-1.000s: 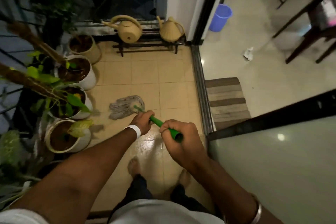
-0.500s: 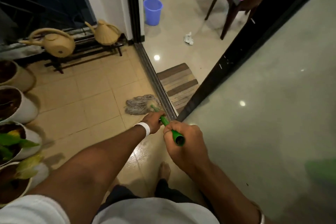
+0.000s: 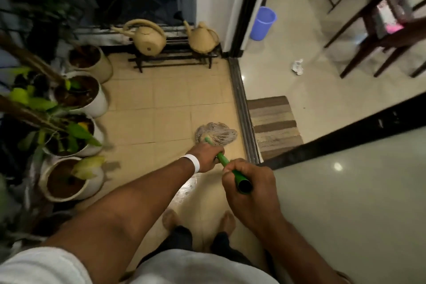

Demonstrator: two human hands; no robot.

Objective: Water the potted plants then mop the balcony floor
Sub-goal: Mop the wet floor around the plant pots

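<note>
The mop (image 3: 216, 133) head rests on the balcony floor (image 3: 161, 104), just beside the door track (image 3: 244, 120). The left hand (image 3: 207, 156) grips the green handle (image 3: 221, 158) low, near the head; the right hand (image 3: 250, 189) is curled round its top end. Pots (image 3: 99, 104) line the left edge, two cans (image 3: 149, 40) sit on a rack (image 3: 173, 60) at the far end, and a striped mat (image 3: 274, 122) lies beyond the track.

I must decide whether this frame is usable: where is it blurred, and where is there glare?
Head view: the potted plants at the left edge are smeared by blur; the left hand, the right hand and the mop handle are fairly sharp; glare sits on the glossy pane at right and on the wet tiles near the feet.
</note>
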